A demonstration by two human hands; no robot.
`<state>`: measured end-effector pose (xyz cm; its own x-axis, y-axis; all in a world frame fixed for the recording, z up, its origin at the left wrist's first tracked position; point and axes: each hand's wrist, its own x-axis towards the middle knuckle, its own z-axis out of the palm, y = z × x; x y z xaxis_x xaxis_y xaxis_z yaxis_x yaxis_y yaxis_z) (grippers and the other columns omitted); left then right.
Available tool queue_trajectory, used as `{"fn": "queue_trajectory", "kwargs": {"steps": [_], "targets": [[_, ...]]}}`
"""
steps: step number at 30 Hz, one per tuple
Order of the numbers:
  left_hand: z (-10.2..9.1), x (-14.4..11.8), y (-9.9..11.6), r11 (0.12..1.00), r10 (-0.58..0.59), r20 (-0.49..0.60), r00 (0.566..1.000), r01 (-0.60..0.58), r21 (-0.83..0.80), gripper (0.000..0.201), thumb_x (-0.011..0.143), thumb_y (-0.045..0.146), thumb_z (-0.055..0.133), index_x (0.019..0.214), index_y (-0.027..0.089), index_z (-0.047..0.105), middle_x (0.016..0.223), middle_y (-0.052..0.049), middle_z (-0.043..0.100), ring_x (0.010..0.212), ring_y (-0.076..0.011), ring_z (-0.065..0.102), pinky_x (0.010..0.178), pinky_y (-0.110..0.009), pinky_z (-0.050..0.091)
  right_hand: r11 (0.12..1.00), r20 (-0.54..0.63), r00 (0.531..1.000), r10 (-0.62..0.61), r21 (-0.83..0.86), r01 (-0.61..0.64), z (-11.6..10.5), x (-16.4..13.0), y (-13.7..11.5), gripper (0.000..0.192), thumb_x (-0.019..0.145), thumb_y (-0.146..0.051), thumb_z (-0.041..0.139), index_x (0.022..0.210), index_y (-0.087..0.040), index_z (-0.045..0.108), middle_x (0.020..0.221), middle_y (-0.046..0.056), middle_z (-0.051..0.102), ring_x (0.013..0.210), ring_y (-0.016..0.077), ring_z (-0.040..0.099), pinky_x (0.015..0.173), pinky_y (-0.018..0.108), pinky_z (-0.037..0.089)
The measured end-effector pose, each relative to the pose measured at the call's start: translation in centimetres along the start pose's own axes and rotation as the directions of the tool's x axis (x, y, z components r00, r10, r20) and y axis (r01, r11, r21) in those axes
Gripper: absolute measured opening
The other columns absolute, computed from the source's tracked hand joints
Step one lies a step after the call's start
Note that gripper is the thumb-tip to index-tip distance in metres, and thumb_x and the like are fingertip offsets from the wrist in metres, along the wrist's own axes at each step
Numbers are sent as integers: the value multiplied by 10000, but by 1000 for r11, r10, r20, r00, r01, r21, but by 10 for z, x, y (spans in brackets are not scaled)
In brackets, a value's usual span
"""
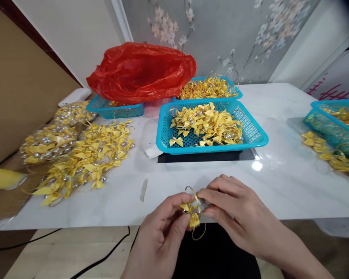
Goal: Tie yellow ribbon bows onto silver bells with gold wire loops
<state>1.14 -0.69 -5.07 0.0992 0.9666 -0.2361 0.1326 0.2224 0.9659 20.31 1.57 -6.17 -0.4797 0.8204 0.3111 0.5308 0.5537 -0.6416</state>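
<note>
At the table's front edge, my left hand (167, 228) pinches a yellow ribbon bow (194, 221) between thumb and fingertips. A small silvery bead sits at the bow, and thin gold cord loops stand above and hang below it. Close on the right, my right hand (235, 209) has its thumb and fingers closed beside the bow. A greyish bit shows at those fingertips, too small to name. Beyond both hands is a blue plastic basket (261, 141) of similar yellow bows (206, 122) with silvery beads.
Loose yellow bows (90, 155) are heaped on the table's left. A red plastic bag (139, 73) covers part of a blue basket (116, 111). Another blue basket (238, 94) stands at the back, one (320, 116) at right. A grey tape scrap (144, 190) lies on the white table (122, 209).
</note>
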Motion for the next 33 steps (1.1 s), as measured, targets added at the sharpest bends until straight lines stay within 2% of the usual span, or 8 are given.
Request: {"fn": "queue_trajectory", "kwargs": {"steps": [6, 12, 17, 21, 24, 28, 30, 33], "targets": [[-5, 1, -1, 998, 16, 76, 997, -20, 56, 208, 905, 236, 593, 1081, 289, 688, 935, 27, 781, 784, -141, 695, 749, -199, 562, 999, 6, 1000, 2, 48, -2, -1, 1, -1, 160, 1002, -184, 456, 1011, -193, 616, 879, 32, 586, 774, 181, 499, 671, 348, 386], [-1, 0, -1, 996, 54, 42, 998, -57, 74, 227, 888, 205, 599, 1068, 295, 705, 911, 40, 782, 751, -134, 681, 718, -185, 548, 999, 9, 1000, 3, 40, -3, -1, 0, 0, 167, 1008, -202, 462, 968, -205, 624, 841, 24, 582, 752, 178, 500, 663, 343, 369], [2, -3, 2, 1000, 31, -21, 999, -31, 2, 215, 867, 193, 628, 1004, 321, 734, 841, 65, 773, 740, -119, 674, 702, -151, 532, 999, -43, 999, -7, 50, 10, 0, 0, 0, 161, 998, -183, 485, 947, -214, 634, 816, 11, 588, 732, 161, 518, 655, 328, 386], [-1, -5, 4, 990, -50, -1, 999, 50, -129, 161, 845, 246, 700, 967, 338, 749, 840, 71, 774, 739, -88, 679, 698, -95, 518, 994, -87, 991, 98, 64, -93, -3, -6, 7, 189, 994, -189, 483, 1108, -213, 631, 923, 29, 603, 830, 154, 581, 722, 296, 472], [-4, -5, 7, 954, -155, 66, 986, 166, -251, 151, 823, 325, 741, 970, 298, 758, 837, 29, 786, 727, -92, 690, 687, -96, 527, 980, -137, 973, 185, -49, -193, -5, -16, 20, 248, 1002, -234, 473, 1182, -182, 635, 1039, 68, 610, 908, 169, 623, 797, 310, 508], [-4, -3, 13, 890, -203, 158, 966, 249, -381, 173, 786, 328, 785, 933, 241, 759, 805, -5, 776, 638, -73, 650, 601, -97, 510, 917, -237, 957, 168, -318, -240, -2, -29, 38, 299, 998, -238, 461, 1191, -137, 666, 1043, 105, 626, 921, 234, 637, 788, 377, 534], [-2, -3, 15, 884, -203, 150, 968, 247, -396, 161, 776, 311, 794, 912, 233, 759, 784, -2, 764, 608, -65, 629, 579, -98, 503, 868, -261, 955, 143, -430, -248, 0, -31, 45, 300, 987, -240, 484, 1184, -132, 682, 1009, 110, 639, 903, 263, 633, 766, 409, 539], [0, -3, 14, 910, -214, 87, 973, 231, -345, 151, 774, 317, 788, 903, 247, 752, 774, 4, 770, 607, -77, 644, 584, -108, 520, 825, -278, 953, 118, -507, -250, 2, -30, 52, 288, 974, -239, 516, 1169, -126, 696, 979, 119, 652, 900, 290, 626, 759, 440, 524]]}}
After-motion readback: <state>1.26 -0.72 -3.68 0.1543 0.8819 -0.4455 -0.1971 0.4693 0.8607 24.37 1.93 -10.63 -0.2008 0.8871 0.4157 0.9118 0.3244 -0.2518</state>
